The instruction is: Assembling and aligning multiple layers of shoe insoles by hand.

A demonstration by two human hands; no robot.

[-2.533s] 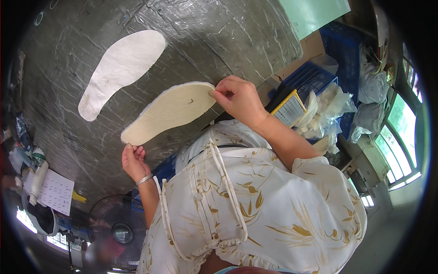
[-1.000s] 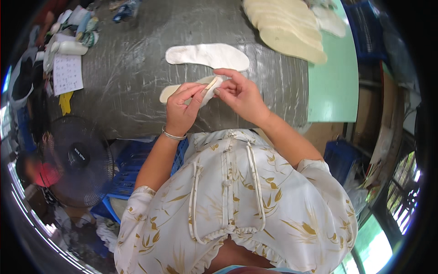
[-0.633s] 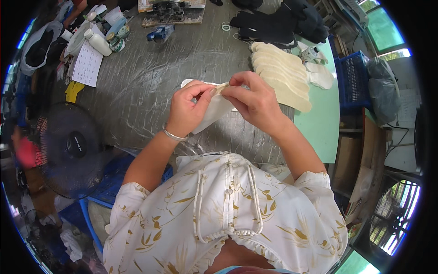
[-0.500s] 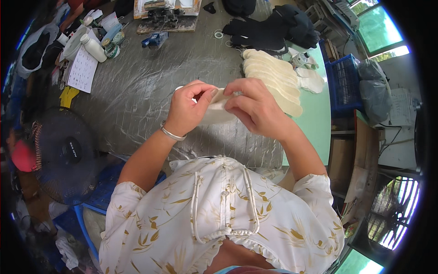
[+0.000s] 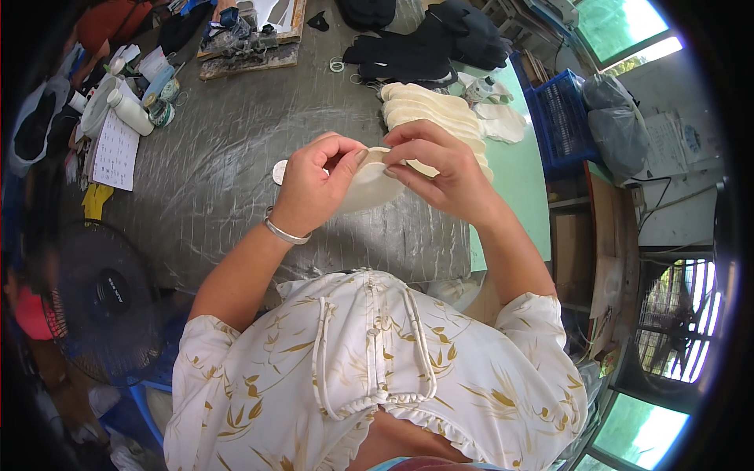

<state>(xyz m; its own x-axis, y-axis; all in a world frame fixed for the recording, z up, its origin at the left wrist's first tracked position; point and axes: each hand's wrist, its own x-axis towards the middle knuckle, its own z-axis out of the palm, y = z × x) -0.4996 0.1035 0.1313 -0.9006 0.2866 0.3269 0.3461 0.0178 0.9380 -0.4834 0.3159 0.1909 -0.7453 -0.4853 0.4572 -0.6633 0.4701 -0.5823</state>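
1. the film-covered worktable spread out in front of you, with a pale green board at its right side.
2. the fanned stack of cream insoles lay just beyond your right hand, partly hidden by it.
3. the pale insole was up off the table between your hands, its broad face hanging below your fingers; most of its outline was hidden.
4. your left hand had thumb and forefinger narrowed on the insole's upper edge; your right thumb and forefinger seemed to grip the same edge a little to the right.
5. a rounded white tip, perhaps of another insole, showed just left of your left hand.
6. the short stretch of rim between your fingertips showed a tan strip. the step in hand looked like close edge work; i could not tell whether you were parting layers or pressing them. by my judgement, the next move called for a steady left pinch and small, light right-finger motions along the rim.
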